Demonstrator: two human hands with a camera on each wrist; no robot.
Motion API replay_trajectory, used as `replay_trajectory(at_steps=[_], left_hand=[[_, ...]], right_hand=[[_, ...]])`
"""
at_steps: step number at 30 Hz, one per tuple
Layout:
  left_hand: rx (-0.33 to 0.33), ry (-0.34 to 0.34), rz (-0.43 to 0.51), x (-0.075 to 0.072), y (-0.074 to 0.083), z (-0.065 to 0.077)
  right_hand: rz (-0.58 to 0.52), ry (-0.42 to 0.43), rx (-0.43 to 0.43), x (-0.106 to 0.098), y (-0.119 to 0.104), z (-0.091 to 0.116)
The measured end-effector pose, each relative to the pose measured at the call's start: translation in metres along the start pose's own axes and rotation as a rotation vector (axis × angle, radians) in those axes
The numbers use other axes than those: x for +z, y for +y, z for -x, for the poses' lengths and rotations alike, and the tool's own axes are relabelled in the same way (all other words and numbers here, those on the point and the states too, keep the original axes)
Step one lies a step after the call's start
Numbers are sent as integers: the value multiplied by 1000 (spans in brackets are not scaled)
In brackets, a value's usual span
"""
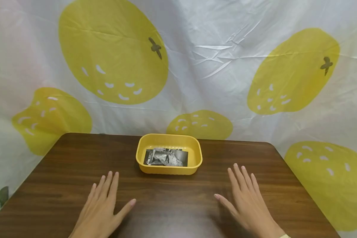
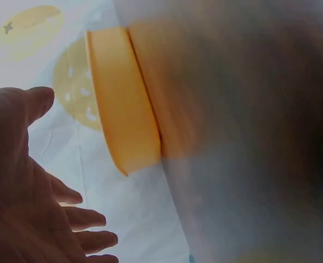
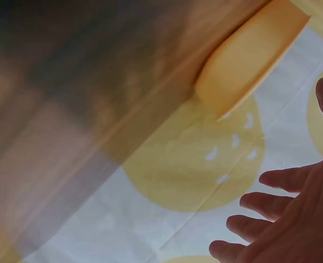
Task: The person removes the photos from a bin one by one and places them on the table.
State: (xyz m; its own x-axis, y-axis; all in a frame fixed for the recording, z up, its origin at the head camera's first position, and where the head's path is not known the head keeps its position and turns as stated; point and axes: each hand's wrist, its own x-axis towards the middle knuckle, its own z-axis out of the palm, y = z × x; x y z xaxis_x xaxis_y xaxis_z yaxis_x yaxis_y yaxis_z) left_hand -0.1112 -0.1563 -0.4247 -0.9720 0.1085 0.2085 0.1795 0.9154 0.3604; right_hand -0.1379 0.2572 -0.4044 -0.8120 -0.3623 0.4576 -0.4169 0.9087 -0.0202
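A yellow plastic tray (image 1: 169, 170) with rounded corners stands toward the back middle of the wooden table. Black-and-white printed pictures (image 1: 166, 158) lie flat inside it, overlapping one another. My left hand (image 1: 102, 206) is held over the table, in front and to the left of the tray, fingers straight and thumb spread. To the front right, my right hand (image 1: 246, 201) mirrors it with fingers extended. Both hands are apart from the tray and hold nothing. The tray's outer side (image 2: 123, 104) shows in the left wrist view, and the same tray (image 3: 249, 60) appears in the right wrist view.
The dark brown table (image 1: 77, 158) has rounded back corners. Behind it and along both sides hangs a white cloth (image 1: 202, 89) printed with large yellow lemons, close against the table's back edge.
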Motion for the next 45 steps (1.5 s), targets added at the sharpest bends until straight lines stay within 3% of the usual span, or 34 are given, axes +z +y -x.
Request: replay_trajectory(at_steps=[7,18,24,32,38,45], left_hand=[[-20,-44,121,-11,4,-14],[-131,-158,324,-14,-4,-65],[-200,-197,411,-14,1,-85],[-223,-175,502,-6,3,-107],[-245,-201,504,0,3,-115],[-236,-195,493,7,3,-123]], right_hand=[[-27,-24,-51,-5,-10,-32],[-157,-127,-86,-3,-26,-98],[-299,-207,-36,10,-38,-130],[-425,-421,67,30,-49,-168],[-431,-513,50,55,-53,-192],[-350,-600,9,82,-53,-212]])
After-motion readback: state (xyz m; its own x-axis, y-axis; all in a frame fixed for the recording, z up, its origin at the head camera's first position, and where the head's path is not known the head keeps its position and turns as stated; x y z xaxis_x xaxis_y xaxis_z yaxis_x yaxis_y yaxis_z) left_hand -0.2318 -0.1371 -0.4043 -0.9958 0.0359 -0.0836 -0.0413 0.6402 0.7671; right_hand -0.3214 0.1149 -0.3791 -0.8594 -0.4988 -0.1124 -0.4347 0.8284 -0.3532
